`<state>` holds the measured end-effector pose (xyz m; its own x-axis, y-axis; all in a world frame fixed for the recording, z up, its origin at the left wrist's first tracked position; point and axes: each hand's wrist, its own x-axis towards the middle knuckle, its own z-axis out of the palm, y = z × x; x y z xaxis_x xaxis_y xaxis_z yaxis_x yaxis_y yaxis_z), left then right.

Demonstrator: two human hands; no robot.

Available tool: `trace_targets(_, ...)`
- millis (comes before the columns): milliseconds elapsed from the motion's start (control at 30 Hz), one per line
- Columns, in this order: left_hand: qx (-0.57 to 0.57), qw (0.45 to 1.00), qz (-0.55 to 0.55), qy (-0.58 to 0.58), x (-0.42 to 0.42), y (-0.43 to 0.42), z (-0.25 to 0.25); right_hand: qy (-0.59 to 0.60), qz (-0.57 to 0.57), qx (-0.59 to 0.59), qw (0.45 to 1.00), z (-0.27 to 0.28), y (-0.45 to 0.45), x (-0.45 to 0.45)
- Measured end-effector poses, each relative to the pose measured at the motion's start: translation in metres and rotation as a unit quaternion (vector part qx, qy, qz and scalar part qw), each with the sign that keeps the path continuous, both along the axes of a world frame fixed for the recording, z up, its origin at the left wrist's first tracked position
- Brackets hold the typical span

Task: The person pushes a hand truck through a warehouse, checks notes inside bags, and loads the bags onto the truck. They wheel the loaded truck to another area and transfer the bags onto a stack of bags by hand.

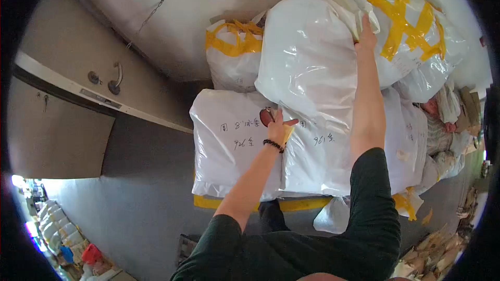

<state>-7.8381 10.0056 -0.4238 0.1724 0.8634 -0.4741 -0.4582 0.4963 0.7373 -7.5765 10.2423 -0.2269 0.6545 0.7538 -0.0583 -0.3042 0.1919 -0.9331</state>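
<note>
My right hand reaches up and is closed on the gathered edge of a large, full white plastic bag, which leans on top of other bags. Lower down, my left hand is closed around a dark red rounded object, whose kind I cannot make out. Something yellow shows beside that palm. Beneath the hand, two white bags with handwritten marks, a left one and a right one, lie side by side. A dark beaded bracelet circles the left wrist.
Yellow-taped white bags stand behind, one at left and one at right. A grey door with a lever handle is at the left. The bags rest above a yellow edge. Filled sacks and cardboard pieces lie rightward.
</note>
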Motion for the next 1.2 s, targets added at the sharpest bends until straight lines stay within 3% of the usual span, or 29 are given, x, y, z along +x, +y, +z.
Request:
trace_targets(67,-0.079,0.995,0.057,-0.033,0.006,0.004,0.024,-0.007,0.025,0.038,0.999,0.005,-0.023,-0.016)
trace_targets(167,-0.164,0.985,0.045,-0.034,0.005,0.007,-0.011,-0.018,0.041,0.055,0.997,0.010,-0.065,-0.047)
trace_targets(367,-0.056,0.987,0.098,-0.110,-0.010,-0.013,-0.081,0.004,0.120,0.103,0.987,0.034,-0.172,-0.119)
trace_targets(400,-0.021,0.987,0.108,-0.118,-0.011,-0.019,-0.095,-0.217,0.108,0.127,0.962,0.017,-0.188,-0.114)
trace_targets(467,0.045,0.983,0.123,-0.130,-0.013,-0.030,-0.125,-0.179,0.086,0.098,0.975,0.038,-0.229,-0.139)
trace_targets(500,0.075,0.980,0.127,-0.133,-0.013,-0.038,-0.142,0.080,0.081,0.045,0.992,0.075,-0.261,-0.170)
trace_targets(533,0.101,0.976,0.135,-0.134,-0.012,-0.045,-0.158,-0.346,0.114,0.050,0.930,0.073,-0.289,-0.155)
trace_targets(567,0.126,0.973,0.141,-0.131,-0.010,-0.052,-0.172,-0.708,0.127,0.041,0.694,0.071,-0.318,-0.136)
trace_targets(633,0.154,0.967,0.154,-0.130,-0.009,-0.072,-0.189,-0.694,0.143,-0.032,0.705,0.104,-0.371,-0.150)
trace_targets(700,0.071,0.959,0.138,-0.235,-0.034,-0.099,-0.145,-0.722,0.108,-0.123,0.672,0.129,-0.416,-0.162)
trace_targets(733,0.025,0.949,0.138,-0.282,-0.047,-0.112,-0.117,-0.671,0.090,-0.091,0.730,0.119,-0.439,-0.141)
trace_targets(800,-0.094,0.920,0.149,-0.350,-0.071,-0.155,-0.074,-0.631,0.045,-0.068,0.772,0.114,-0.482,-0.121)
trace_targets(833,-0.034,0.965,0.101,-0.239,-0.069,-0.179,-0.104,-0.649,0.018,-0.070,0.757,0.121,-0.499,-0.125)
trace_targets(867,0.026,0.991,0.048,-0.123,-0.059,-0.212,-0.157,-0.595,0.019,-0.074,0.800,0.134,-0.506,-0.136)
trace_targets(900,0.053,0.990,0.041,-0.124,-0.067,-0.231,-0.134,-0.537,0.015,-0.076,0.840,0.148,-0.513,-0.147)
trace_targets(967,0.107,0.985,0.028,-0.129,-0.085,-0.267,-0.080,-0.239,0.051,-0.074,0.967,0.185,-0.514,-0.186)
trace_targets(1000,-0.061,0.966,0.019,-0.250,-0.096,-0.280,-0.058,-0.261,0.063,-0.065,0.961,0.194,-0.517,-0.197)
trace_targets(1033,-0.223,0.905,0.009,-0.361,-0.103,-0.288,-0.042,-0.284,0.077,-0.053,0.954,0.202,-0.518,-0.206)
trace_targets(1067,-0.073,0.959,-0.089,-0.258,-0.111,-0.297,-0.030,-0.301,0.102,-0.034,0.947,0.206,-0.515,-0.213)
trace_targets(1100,-0.013,0.965,-0.138,-0.222,-0.117,-0.305,-0.019,-0.317,0.127,-0.013,0.940,0.211,-0.512,-0.219)
trace_targets(1200,-0.003,0.960,-0.187,-0.210,-0.113,-0.311,-0.008,-0.324,0.185,0.044,0.927,0.212,-0.501,-0.224)
